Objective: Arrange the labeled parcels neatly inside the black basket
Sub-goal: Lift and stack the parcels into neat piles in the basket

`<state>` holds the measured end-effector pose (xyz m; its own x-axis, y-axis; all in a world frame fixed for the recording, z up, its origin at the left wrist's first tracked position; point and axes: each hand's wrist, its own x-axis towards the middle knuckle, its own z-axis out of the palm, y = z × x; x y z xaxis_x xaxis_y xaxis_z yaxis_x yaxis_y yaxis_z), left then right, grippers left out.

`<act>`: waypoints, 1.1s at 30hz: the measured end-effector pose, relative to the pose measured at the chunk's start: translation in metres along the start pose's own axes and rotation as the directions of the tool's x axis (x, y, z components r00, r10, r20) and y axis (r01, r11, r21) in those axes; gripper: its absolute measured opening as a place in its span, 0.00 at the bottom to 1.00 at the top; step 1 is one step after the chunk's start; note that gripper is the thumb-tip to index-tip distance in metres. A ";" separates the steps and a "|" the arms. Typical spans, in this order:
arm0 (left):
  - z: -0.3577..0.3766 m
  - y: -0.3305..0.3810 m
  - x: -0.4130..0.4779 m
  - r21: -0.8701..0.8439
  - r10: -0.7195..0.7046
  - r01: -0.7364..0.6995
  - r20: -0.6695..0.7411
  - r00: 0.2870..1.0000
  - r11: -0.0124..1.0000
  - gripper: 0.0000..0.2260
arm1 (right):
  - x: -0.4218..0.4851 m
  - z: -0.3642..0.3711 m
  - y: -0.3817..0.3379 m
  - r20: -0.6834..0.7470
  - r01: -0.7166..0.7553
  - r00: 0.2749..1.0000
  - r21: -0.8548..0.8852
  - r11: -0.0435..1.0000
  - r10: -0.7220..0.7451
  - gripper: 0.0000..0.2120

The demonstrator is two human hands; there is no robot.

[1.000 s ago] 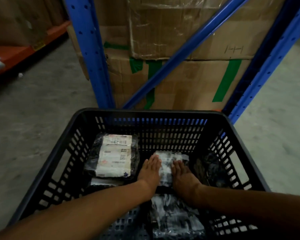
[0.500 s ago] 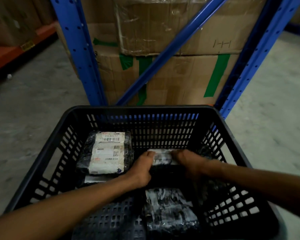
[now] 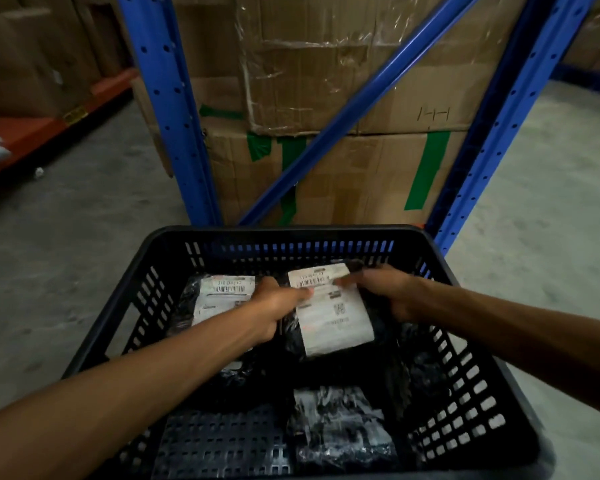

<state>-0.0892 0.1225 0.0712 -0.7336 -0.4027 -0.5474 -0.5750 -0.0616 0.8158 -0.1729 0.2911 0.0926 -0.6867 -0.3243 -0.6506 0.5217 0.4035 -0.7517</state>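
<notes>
A black slotted basket [image 3: 284,233] stands on the floor in front of me. Both hands hold a black-wrapped parcel with a white label [image 3: 333,315], tilted label-up over the basket's far middle. My left hand [image 3: 274,303] grips its left edge and my right hand [image 3: 385,289] grips its right side. A second labeled parcel [image 3: 222,296] lies flat at the far left of the basket, partly behind my left wrist. A shiny black parcel without a visible label [image 3: 340,424] lies near the front.
Blue rack uprights [image 3: 174,109] and a diagonal brace [image 3: 357,109] stand just behind the basket, with taped cardboard boxes [image 3: 326,64] stacked between them. An orange shelf beam [image 3: 49,129] runs at the left. Grey concrete floor [image 3: 66,244] lies on both sides.
The parcel lay flat under my palms a second ago. Both hands gripped its edges and lifted and turned it, so its white label now faces up. The camera moved slightly.
</notes>
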 end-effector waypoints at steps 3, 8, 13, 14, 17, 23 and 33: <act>0.017 -0.006 0.000 0.205 0.052 -0.033 -0.088 0.995 0.978 0.13 | 0.013 0.008 0.016 -0.080 0.023 0.996 -0.029 0.999 -0.026 0.16; 0.036 -0.014 0.020 0.397 0.074 -0.019 -0.124 0.990 0.917 0.21 | 0.041 0.011 0.031 -0.180 0.033 0.982 -0.103 0.994 -0.051 0.11; 0.042 -0.036 0.046 0.439 0.050 0.006 -0.117 0.992 0.898 0.21 | 0.074 0.026 0.059 -0.222 -0.041 0.975 -0.298 0.954 -0.027 0.26; 0.042 -0.044 0.049 0.448 0.034 0.017 -0.106 0.994 0.894 0.21 | 0.078 0.030 0.066 -0.225 -0.065 0.974 -0.375 0.925 -0.022 0.34; 0.048 -0.071 0.055 0.506 0.023 0.027 -0.092 0.995 0.862 0.22 | 0.088 0.049 0.087 -0.264 -0.142 0.964 -0.641 0.755 -0.042 0.42; 0.051 -0.077 0.061 0.578 0.063 0.035 -0.148 0.987 0.815 0.26 | 0.101 0.048 0.086 -0.292 -0.203 0.956 -0.727 0.656 -0.028 0.39; 0.028 -0.063 0.025 0.673 0.072 -0.099 0.068 0.995 0.733 0.39 | 0.028 0.021 0.054 0.085 0.134 0.981 -0.950 0.283 -0.177 0.27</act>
<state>-0.0817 0.1423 0.0003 -0.7962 -0.3431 -0.4984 -0.5924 0.6097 0.5266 -0.1531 0.2858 0.0314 -0.7225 -0.4623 -0.5141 -0.4248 0.8835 -0.1974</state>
